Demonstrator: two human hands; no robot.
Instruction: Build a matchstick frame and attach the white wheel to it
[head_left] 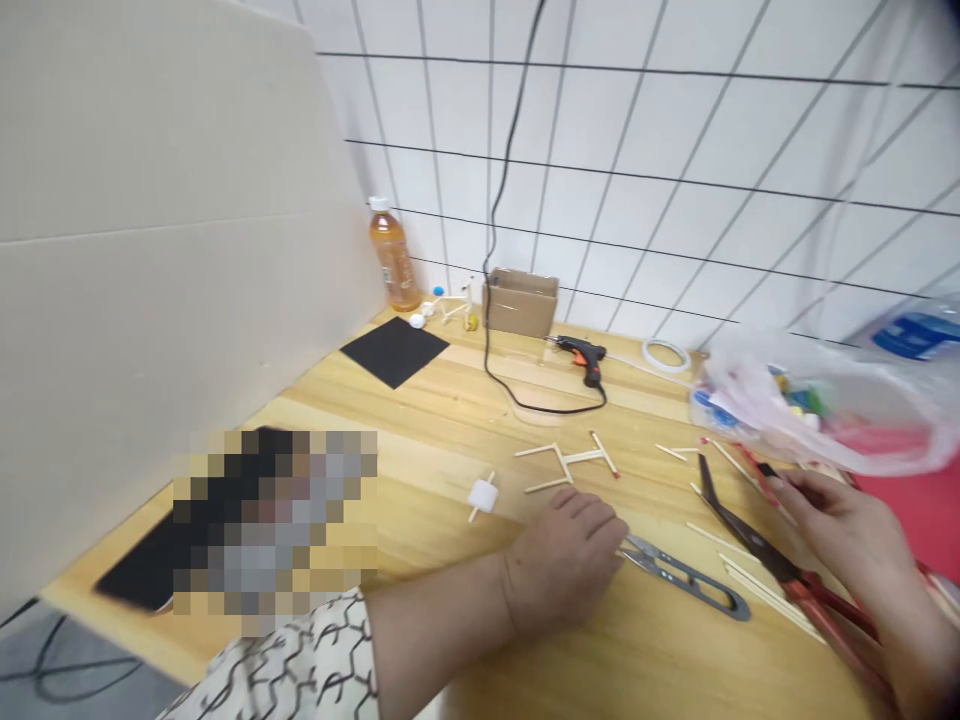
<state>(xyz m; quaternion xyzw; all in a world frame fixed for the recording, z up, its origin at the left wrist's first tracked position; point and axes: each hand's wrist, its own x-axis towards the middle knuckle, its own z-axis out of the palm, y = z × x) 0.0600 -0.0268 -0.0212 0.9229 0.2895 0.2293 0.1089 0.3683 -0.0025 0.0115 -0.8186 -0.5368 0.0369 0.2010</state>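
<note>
My left hand [574,550] rests on the table with its fingers curled; whatever they hold is hidden. Grey thread snips [720,594] lie just right of it, their tips at its fingers. Beyond the knuckles is a figure of joined matchsticks [581,458], some with red heads. A white block with a stick through it [484,495] lies to the left. My right hand [840,530] pinches a small dark thing [763,469] too blurred to name, above red-handled scissors [765,555]. Loose matchsticks [776,598] lie between the two tools.
A black glue gun [581,355] with its cord lies by the wall, near a cardboard box [521,303], a tape roll [666,354] and a drink bottle [394,258]. A black square sheet [395,352] is at back left. A plastic bag [787,395] stands right; a blurred patch covers the left.
</note>
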